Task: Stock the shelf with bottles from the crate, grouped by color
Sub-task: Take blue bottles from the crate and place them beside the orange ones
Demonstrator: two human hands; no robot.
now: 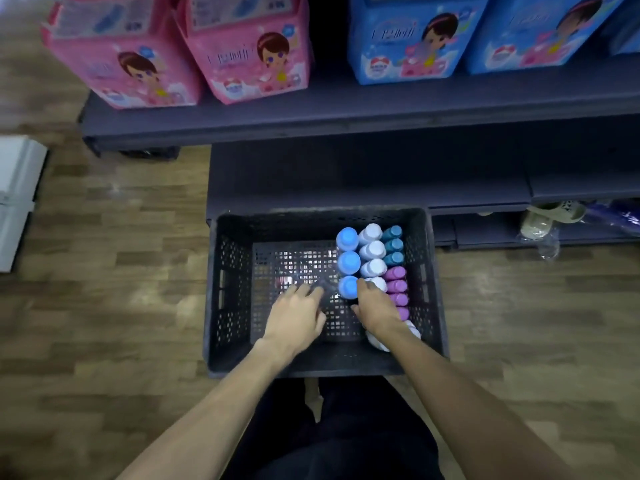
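A dark perforated crate (225,282) stands on the floor before the dark shelf (311,116). Bottles stand upright along its right side: three light blue bottles (348,263), several white bottles (372,251), three teal bottles (393,245) and several purple bottles (396,285). Both hands reach down into the crate. My left hand (296,317) hovers with straight fingers just left of the nearest light blue bottle, slightly blurred. My right hand (375,308) rests on the bottles to that bottle's right, covering a white one; whether it grips anything is hidden.
Pink packs (242,60) and blue packs (405,43) fill the upper shelf. A lower dark shelf (346,174) sits behind the crate. A shoe and plastic wrap (547,220) lie at right. A white box (17,199) stands on the wooden floor at left.
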